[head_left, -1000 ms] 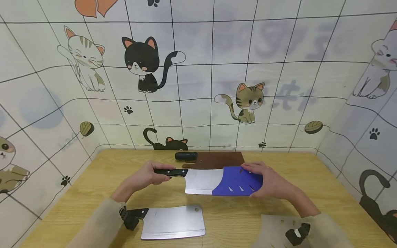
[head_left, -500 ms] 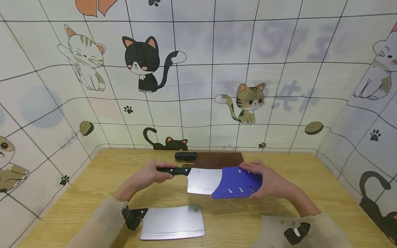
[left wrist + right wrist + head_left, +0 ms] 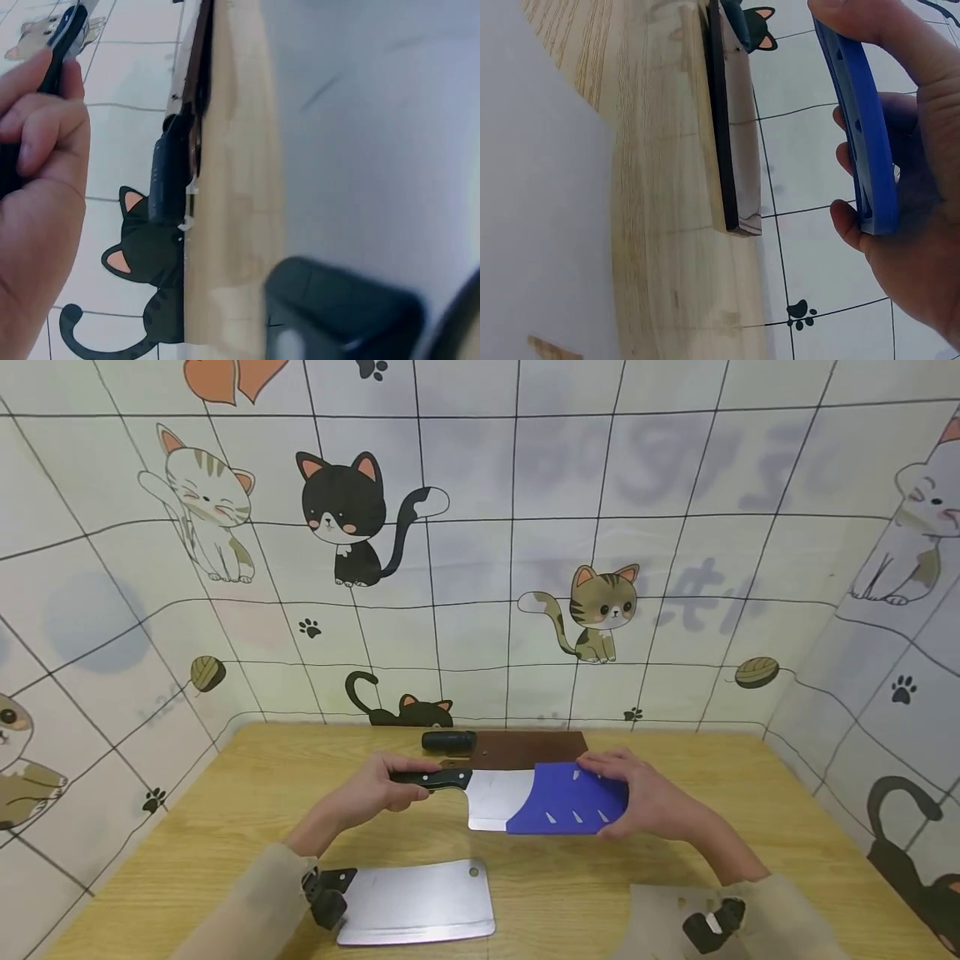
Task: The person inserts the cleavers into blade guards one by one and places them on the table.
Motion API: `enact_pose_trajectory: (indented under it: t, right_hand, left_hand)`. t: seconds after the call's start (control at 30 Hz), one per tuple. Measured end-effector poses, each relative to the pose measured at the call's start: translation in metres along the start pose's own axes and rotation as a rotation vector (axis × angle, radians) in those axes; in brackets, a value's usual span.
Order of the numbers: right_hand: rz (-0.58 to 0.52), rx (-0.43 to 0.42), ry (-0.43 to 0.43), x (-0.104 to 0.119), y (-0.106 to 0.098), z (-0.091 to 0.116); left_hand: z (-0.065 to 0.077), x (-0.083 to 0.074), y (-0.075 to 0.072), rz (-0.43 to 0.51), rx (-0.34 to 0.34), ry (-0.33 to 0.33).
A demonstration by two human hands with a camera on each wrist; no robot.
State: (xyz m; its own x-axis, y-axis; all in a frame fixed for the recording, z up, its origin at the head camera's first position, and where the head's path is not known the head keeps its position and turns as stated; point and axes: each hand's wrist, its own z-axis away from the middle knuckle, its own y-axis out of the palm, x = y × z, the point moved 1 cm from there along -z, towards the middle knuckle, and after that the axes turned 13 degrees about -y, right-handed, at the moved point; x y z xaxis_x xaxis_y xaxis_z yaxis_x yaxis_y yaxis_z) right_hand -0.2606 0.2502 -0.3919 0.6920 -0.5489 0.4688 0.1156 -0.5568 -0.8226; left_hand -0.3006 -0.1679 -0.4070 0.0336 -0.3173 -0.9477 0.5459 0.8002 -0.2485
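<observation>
My left hand (image 3: 378,797) grips the black handle (image 3: 431,779) of a cleaver, whose shiny blade (image 3: 491,797) points right. The blade's front part is hidden inside a blue blade cover (image 3: 566,802) with small slots. My right hand (image 3: 656,797) pinches that cover at its right end, thumb at the lower edge and fingers at the upper edge. Cover and cleaver are held above the table. In the right wrist view the blue cover (image 3: 866,127) shows edge-on between thumb and fingers. The left wrist view shows the left hand (image 3: 49,150) curled round the dark handle.
A larger bare cleaver (image 3: 416,903) lies near the front, its handle partly behind the left wrist. At the back lies a black-handled knife (image 3: 448,742) with a brown cover (image 3: 532,750). A pale slotted sheet-like cover (image 3: 652,922) lies under the right forearm.
My left hand has moved right with the cleaver, and less of the blade shows outside the blue cover. My right hand has stayed nearly in place, shifting slightly left.
</observation>
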Motion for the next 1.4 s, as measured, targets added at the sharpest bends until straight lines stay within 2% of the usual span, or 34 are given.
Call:
enact_pose_trajectory:
  t: [0.23,0.57,0.73,0.87,1.03,1.2,1.4]
  right_hand:
    - [-0.016,0.075,-0.031,0.013,0.005,-0.002]
    - [-0.027,0.055,-0.042,0.015,0.010,-0.006]
    - [-0.017,0.037,-0.022,0.016,0.011,-0.007]
    - [-0.011,0.006,-0.003,0.016,0.018,-0.013]
    - [-0.006,-0.020,0.012,0.015,0.026,-0.019]
    - [-0.005,-0.042,0.001,0.016,0.029,-0.019]
    - [0.014,-0.050,-0.008,0.016,0.035,-0.018]
  left_hand:
    - [0.005,0.002,0.001,0.031,0.101,-0.003]
    - [0.001,0.001,0.008,0.046,0.095,0.002]
    - [-0.001,0.004,0.011,0.050,0.050,0.022]
    - [-0.003,0.005,0.019,0.037,-0.008,0.006]
    - [-0.007,0.008,0.028,0.062,-0.039,0.017]
    - [-0.007,0.008,0.030,0.050,-0.081,0.038]
    - [-0.008,0.009,0.027,0.048,-0.102,0.009]
